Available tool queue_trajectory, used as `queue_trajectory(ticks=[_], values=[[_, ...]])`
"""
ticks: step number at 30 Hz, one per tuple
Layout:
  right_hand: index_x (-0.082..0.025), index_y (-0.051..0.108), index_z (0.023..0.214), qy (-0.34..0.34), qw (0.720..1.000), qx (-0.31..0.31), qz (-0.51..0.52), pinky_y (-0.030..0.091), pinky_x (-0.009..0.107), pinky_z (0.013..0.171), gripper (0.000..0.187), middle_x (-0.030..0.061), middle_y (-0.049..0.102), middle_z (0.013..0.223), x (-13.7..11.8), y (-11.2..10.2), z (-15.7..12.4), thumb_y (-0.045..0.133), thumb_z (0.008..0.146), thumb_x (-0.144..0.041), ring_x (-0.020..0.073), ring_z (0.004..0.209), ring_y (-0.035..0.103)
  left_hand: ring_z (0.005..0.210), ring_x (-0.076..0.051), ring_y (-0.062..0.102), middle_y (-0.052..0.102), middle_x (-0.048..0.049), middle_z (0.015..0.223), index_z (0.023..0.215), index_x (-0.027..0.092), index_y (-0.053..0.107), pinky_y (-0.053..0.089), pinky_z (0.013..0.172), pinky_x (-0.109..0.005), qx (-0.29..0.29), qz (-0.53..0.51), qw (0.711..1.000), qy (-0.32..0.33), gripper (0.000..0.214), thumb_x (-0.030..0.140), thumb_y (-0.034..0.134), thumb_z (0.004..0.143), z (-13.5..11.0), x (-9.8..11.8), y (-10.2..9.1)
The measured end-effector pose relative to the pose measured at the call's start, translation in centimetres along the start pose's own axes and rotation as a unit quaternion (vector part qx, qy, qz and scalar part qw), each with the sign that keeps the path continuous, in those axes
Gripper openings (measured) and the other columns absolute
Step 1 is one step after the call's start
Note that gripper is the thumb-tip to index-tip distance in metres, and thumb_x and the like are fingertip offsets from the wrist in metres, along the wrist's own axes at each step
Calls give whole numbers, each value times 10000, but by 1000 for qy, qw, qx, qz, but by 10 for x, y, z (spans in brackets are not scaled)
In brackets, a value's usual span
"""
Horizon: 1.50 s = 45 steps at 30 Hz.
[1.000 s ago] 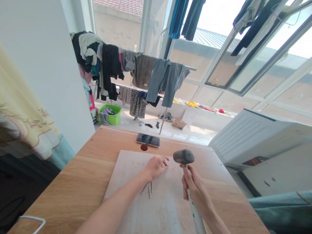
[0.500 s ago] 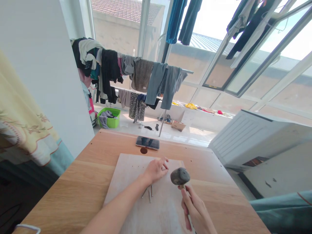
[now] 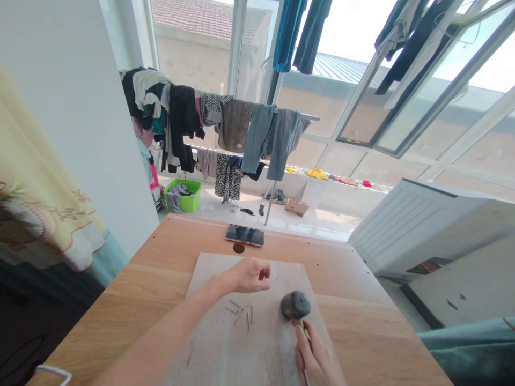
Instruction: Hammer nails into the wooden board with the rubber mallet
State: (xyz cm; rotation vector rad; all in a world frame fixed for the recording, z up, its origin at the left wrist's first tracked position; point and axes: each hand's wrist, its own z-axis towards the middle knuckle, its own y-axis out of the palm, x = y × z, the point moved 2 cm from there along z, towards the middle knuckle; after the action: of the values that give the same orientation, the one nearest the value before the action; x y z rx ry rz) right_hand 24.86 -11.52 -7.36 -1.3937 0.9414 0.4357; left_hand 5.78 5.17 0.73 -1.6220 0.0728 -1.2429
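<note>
A pale board (image 3: 225,348) lies on the wooden table. My left hand (image 3: 250,275) is above its far part, fingers curled in toward the thumb; whether anything is between them is hidden. Several loose nails (image 3: 241,315) lie on the board, nearer to me than that hand. Two thin nails (image 3: 288,280) show to the right of the left hand; they look upright, though small and faint. My right hand (image 3: 316,351) is wrapped round the handle of a rubber mallet (image 3: 295,305). The dark mallet head is over the board's right side.
A phone (image 3: 244,235) lies on the wooden table (image 3: 132,305) beyond the board, by a round hole (image 3: 238,248). Farther off are a laundry-covered drying rack (image 3: 314,117) and a green basket (image 3: 189,202). A curtain (image 3: 52,198) hangs at left.
My left hand has drawn back to the left and curled its fingers, uncovering the two thin nails and more of the loose ones. The mallet has shifted slightly toward me.
</note>
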Motion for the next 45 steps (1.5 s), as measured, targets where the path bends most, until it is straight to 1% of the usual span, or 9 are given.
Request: queue_trajectory(ticks=[4,10,15,19,22,26,30,33,45], values=[[-204,637,1212,15,1000,-25,11,447,288,420,689,-7,573,498,2,1,0,278,908,-707,213,400,590,681,-188,605,690,-34,790,774,194,688,414,566,-259,-137,195,971,-1,134,284,708,677,-27,11,-13],[-196,639,1180,23,999,-31,22,485,294,477,688,-1,590,504,-5,-2,0,273,912,-713,238,488,651,783,-249,637,676,-100,918,840,186,702,464,635,-324,-157,280,940,114,130,223,713,717,-38,26,17],[-260,664,1147,38,997,-56,48,440,331,417,604,2,556,457,-10,-4,-2,363,886,-715,256,394,589,864,-259,626,666,-90,921,650,194,672,471,731,-334,-112,230,957,134,108,128,757,645,-31,26,26],[-247,656,1131,41,996,-54,61,415,322,384,600,-2,563,482,-10,-3,-2,368,884,-712,236,373,563,753,-191,598,662,-45,886,660,183,655,450,653,-282,-79,71,989,107,127,127,754,605,-17,9,20],[-222,639,1146,46,996,-42,61,428,302,394,640,-4,578,505,-8,-1,-2,337,892,-725,227,415,592,692,-135,576,647,4,771,819,172,673,435,629,-227,29,-93,995,14,172,103,683,661,-2,-11,15],[-213,639,1116,34,997,-12,68,441,288,408,626,-2,599,531,-7,0,-1,356,888,-722,231,487,633,688,-106,579,666,29,784,1042,181,662,445,662,-207,164,-194,966,-56,341,96,634,713,9,-31,22],[-205,644,1098,35,997,3,75,428,281,397,607,5,612,540,-6,0,0,384,884,-710,232,498,637,726,-111,608,703,6,813,958,179,695,470,726,-218,166,-181,968,-40,179,161,610,802,10,-36,36],[-204,655,1089,39,996,4,83,423,281,388,613,10,613,533,-6,1,-1,394,876,-716,237,490,637,733,-111,609,710,5,857,1011,197,693,485,724,-209,146,-160,976,-29,214,174,607,817,9,-37,41],[-203,648,1100,33,997,-5,69,432,280,401,662,2,608,528,-10,-1,-2,348,877,-749,228,473,632,714,-114,604,699,3,869,1018,207,675,485,715,-208,125,-79,989,-5,206,163,567,848,5,-29,37]])
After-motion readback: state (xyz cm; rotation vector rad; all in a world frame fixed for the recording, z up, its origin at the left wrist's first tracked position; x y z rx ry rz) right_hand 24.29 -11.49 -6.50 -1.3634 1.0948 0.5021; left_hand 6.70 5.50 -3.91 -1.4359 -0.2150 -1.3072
